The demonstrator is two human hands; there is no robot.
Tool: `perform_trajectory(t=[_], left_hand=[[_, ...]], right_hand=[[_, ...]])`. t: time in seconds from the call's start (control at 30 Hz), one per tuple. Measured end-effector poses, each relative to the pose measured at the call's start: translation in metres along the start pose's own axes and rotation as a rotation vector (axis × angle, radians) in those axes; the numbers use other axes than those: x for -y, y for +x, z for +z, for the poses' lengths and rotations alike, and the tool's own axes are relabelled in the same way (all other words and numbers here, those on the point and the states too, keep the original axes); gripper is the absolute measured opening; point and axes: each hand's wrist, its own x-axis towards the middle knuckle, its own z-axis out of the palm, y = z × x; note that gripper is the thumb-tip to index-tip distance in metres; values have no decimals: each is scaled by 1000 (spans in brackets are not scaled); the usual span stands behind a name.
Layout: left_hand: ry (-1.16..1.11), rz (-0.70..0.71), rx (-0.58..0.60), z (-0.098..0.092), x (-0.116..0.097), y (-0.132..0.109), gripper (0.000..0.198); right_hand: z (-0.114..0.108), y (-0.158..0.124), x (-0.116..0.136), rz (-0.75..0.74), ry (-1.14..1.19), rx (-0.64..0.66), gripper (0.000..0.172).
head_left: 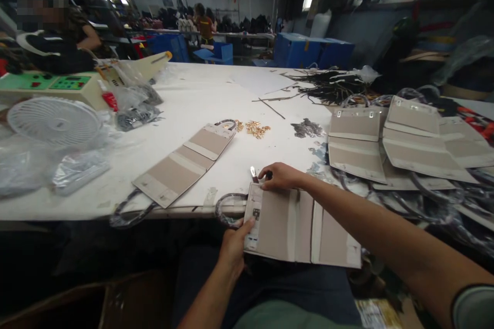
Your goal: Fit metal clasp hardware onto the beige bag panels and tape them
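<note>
A beige folded bag panel (297, 226) with a dark handle loop lies at the table's near edge, over my lap. My left hand (233, 247) grips its left end, thumb on top of the panel. My right hand (280, 176) is closed at the panel's upper left corner, pinching a small metal tool or piece (252, 172) that I cannot name. A second beige panel (185, 162) lies flat on the white table (216, 97) to the left, untouched.
A stack of several beige panels (405, 144) sits at the right. Small gold fittings (254, 128) and dark metal pieces (306, 127) lie mid-table. A white fan (54, 121), plastic bags and a green-panelled machine (50, 85) occupy the left. A person sits at far left; others work behind.
</note>
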Motion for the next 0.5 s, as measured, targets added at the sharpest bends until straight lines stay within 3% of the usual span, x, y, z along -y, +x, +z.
perform_trajectory(t=[0.07, 0.17, 0.27, 0.4, 0.5], left_hand=[[-17, 17, -12, 6, -1, 2, 44], [-26, 20, -35, 12, -3, 5, 47], [-56, -2, -59, 15, -4, 7, 44], [-91, -22, -105, 22, -9, 6, 38], [-112, -32, -115, 26, -10, 5, 35]], right_hand=[[0, -9, 1, -1, -8, -189, 28], [2, -34, 20, -42, 93, -610, 19], [10, -53, 47, -77, 472, -891, 33], [34, -52, 65, -136, 962, -959, 47], [53, -48, 62, -111, 933, -868, 50]])
